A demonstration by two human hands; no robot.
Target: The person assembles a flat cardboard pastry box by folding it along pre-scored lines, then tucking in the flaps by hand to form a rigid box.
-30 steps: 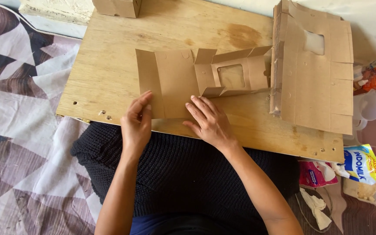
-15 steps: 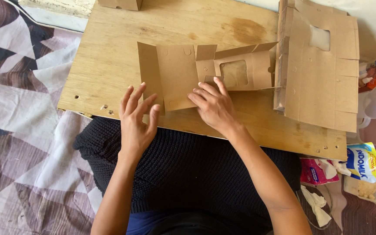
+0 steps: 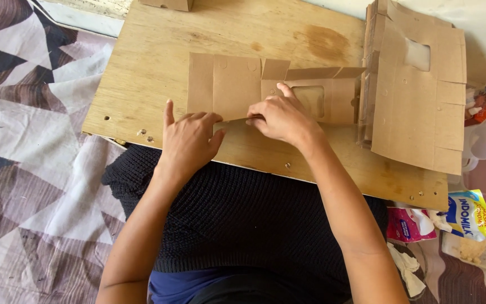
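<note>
two hands work at the near edge of a flat brown cardboard blank [image 3: 226,84] lying on a wooden board [image 3: 142,90] that rests across the person's lap. far left, a patterned quilt [image 3: 23,146] in grey, maroon and white runs under the board's left edge, and the board's left end is bare wood out to that edge. the left hand [image 3: 189,141] comes next, fingers spread and laid flat, fingertips on the blank's lower edge where a thin flap lifts off the wood; it grips nothing. just beside it the right hand [image 3: 279,118] is curled loosely, fingers bent down and pressing on the blank near its cut-out window [image 3: 310,100], thumb side touching that same lower edge; whether it pinches the flap i cannot tell. beyond the blank's far edge lies more open wood. the blank's right end touches a stack of cardboard blanks [image 3: 417,107] that fills the board's right end and overhangs slightly. past the board's right edge, the floor holds plastic tubs [image 3: 482,163] and snack packets [image 3: 471,214].
</note>
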